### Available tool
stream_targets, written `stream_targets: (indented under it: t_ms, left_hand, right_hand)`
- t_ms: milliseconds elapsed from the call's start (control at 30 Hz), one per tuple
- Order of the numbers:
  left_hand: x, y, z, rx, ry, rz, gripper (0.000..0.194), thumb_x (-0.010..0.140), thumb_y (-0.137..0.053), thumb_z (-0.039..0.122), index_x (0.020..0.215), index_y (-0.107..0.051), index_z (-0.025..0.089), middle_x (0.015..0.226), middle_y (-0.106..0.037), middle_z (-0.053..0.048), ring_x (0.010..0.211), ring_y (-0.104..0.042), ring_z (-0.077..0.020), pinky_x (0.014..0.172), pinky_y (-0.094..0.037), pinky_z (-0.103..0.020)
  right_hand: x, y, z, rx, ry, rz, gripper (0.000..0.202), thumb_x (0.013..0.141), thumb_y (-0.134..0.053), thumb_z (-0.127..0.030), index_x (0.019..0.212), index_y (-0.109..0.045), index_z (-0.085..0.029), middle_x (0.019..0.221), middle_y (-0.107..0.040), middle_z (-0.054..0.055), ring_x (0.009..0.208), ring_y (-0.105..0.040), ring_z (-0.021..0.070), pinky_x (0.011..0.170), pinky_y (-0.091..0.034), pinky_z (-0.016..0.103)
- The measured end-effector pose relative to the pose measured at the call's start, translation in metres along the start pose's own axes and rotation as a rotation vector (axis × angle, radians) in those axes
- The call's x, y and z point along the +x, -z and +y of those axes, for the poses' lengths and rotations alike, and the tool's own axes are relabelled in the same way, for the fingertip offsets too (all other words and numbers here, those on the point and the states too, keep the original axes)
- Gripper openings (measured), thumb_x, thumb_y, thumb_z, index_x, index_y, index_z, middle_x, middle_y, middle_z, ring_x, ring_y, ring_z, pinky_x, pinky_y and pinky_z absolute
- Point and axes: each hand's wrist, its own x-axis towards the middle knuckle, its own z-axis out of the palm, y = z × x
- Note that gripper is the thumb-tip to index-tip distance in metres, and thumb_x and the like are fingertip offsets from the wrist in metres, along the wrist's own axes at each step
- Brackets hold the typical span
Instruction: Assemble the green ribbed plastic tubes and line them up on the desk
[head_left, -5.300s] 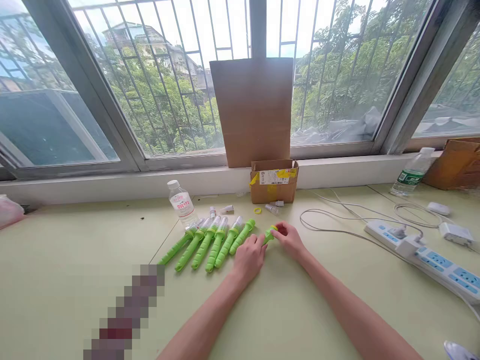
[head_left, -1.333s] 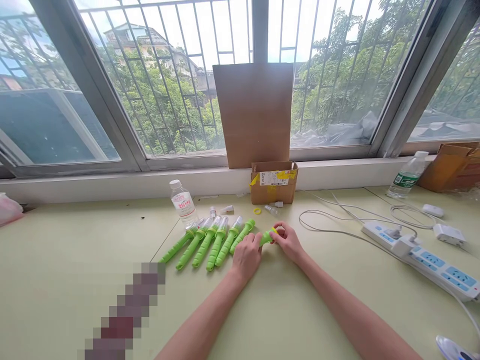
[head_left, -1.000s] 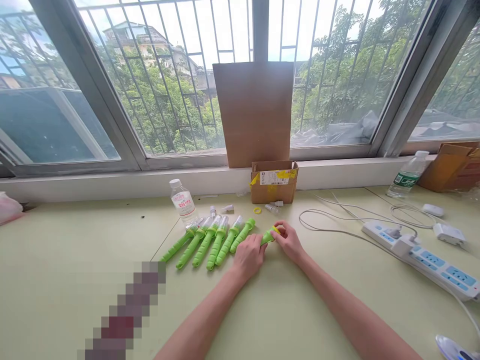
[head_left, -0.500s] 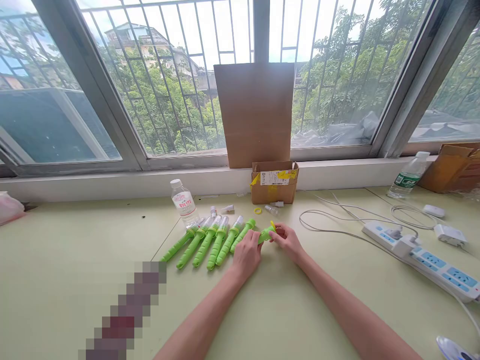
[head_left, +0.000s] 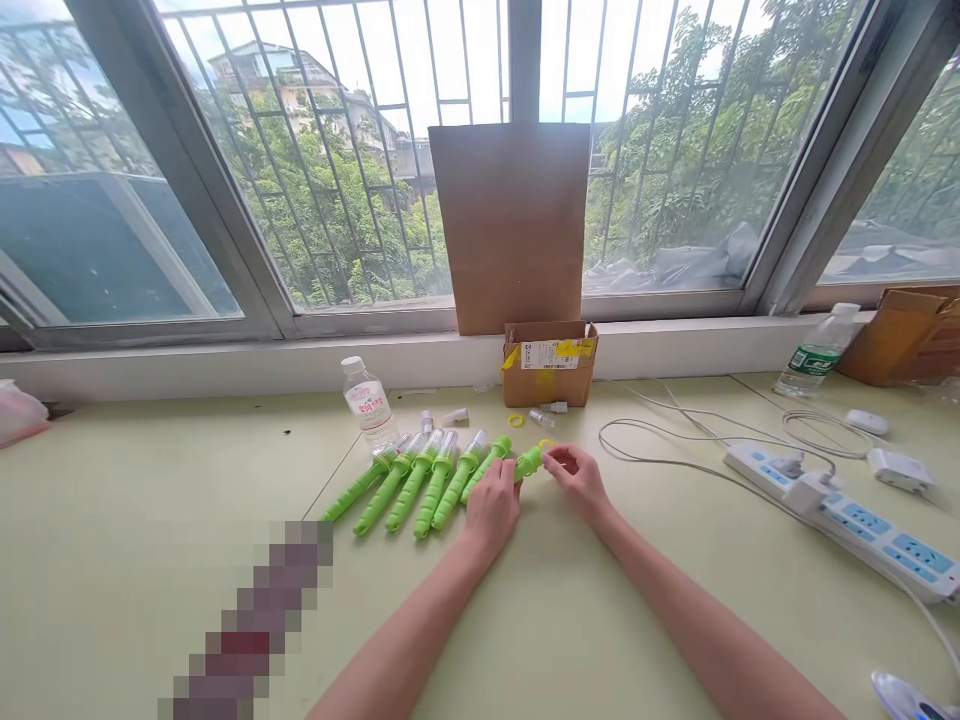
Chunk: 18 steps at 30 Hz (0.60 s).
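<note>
Head view: a pale green table (head_left: 150, 500) below a barred window; things listed from left to right
Water bottle: a small clear bottle (head_left: 366, 402) stands upright behind the row
Row of green sticks: six green sticks (head_left: 409, 486) with clear tips lie side by side on the table, slanted, just left of the hands
Left hand: the left hand (head_left: 493, 505) is curled around the lower end of one more green stick (head_left: 528, 462); that stick lies just right of the row, between both hands
Right hand: the right hand (head_left: 579, 478) pinches a small yellow ring (head_left: 545, 446) at the stick's upper end; fingertips pressed together
Cardboard box: a small open box (head_left: 549, 362) sits behind the hands, by the sill
Power strip: a white power strip (head_left: 847, 520) with cables lies well apart at the right
</note>
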Motion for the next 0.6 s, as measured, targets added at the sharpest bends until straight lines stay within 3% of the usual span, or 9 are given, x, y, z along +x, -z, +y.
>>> stream_targets:
  t_ms: [300,600]
  left_hand:
    - [0.0002,-0.0006,-0.0005,0.022,0.035,-0.014,0.010,0.088,-0.042,0.020,0.096,-0.049,0.019,0.091,-0.058,-0.005,0.083,-0.058,-0.0182,0.064,-0.042,-0.026]
    - [0.0003,0.0021,-0.0012,-0.003,-0.031,-0.029,0.009,0.088,-0.043,0.020,0.095,-0.049,0.021,0.092,-0.057,-0.004,0.082,-0.057,-0.0183,0.063,-0.042,-0.027]
  right_hand:
    - [0.0036,0.0055,0.0024,0.098,-0.083,0.179,0.032,0.072,-0.066,-0.049,0.077,-0.062,-0.018,0.075,-0.067,0.006,0.067,-0.065,0.0203,0.069,-0.052,0.036]
    - [-0.0002,0.0020,-0.0066,0.067,-0.096,-0.015,0.037,0.074,-0.061,-0.055,0.074,-0.059,-0.018,0.066,-0.064,0.004,0.059,-0.059,0.0166,0.060,-0.049,0.031]
